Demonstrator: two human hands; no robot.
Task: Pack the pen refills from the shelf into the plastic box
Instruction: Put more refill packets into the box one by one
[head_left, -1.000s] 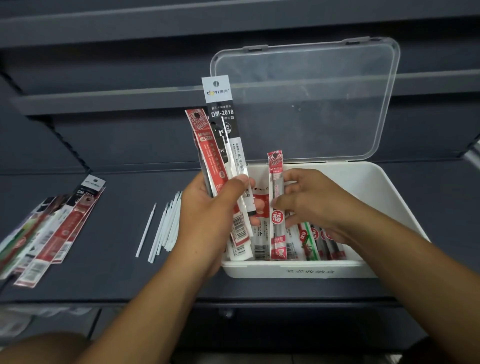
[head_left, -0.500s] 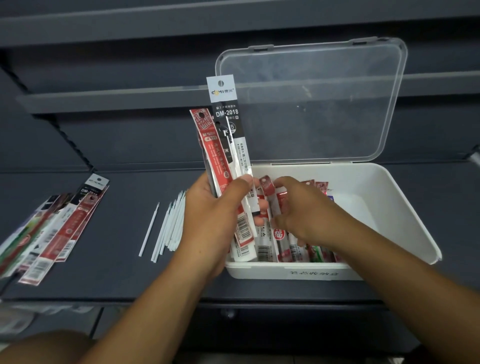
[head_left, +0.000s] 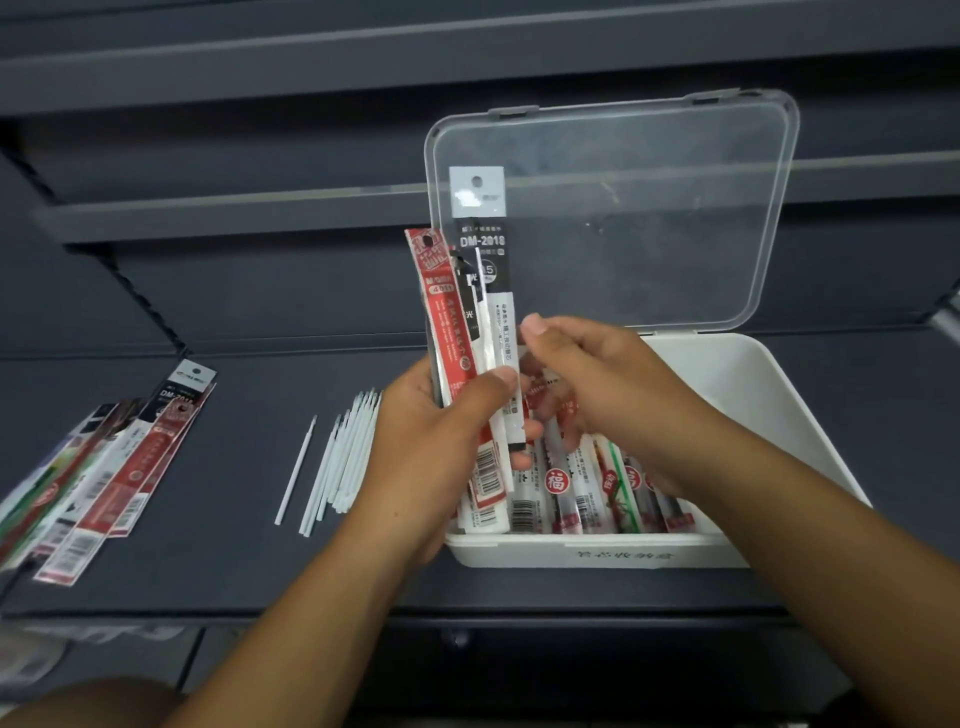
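white plastic box sits on the shelf toward its right front edge, clear lid stood open at the back. i log a row of refill packs lying inside along the box's front wall, barcodes forward. left hand is clamped on a fan of packs held upright over the box's left front corner: red pack at the left, black pack marked dm-2018 tallest. right hand hovers over the box just right of the fan, fingers curled, thumb tip at the black pack's right edge; i cannot tell whether it pinches or only touches. loose refills, white, lie bunched on the shelf left of the box, one lying apart. pile of further packs lies at the shelf's left edge.
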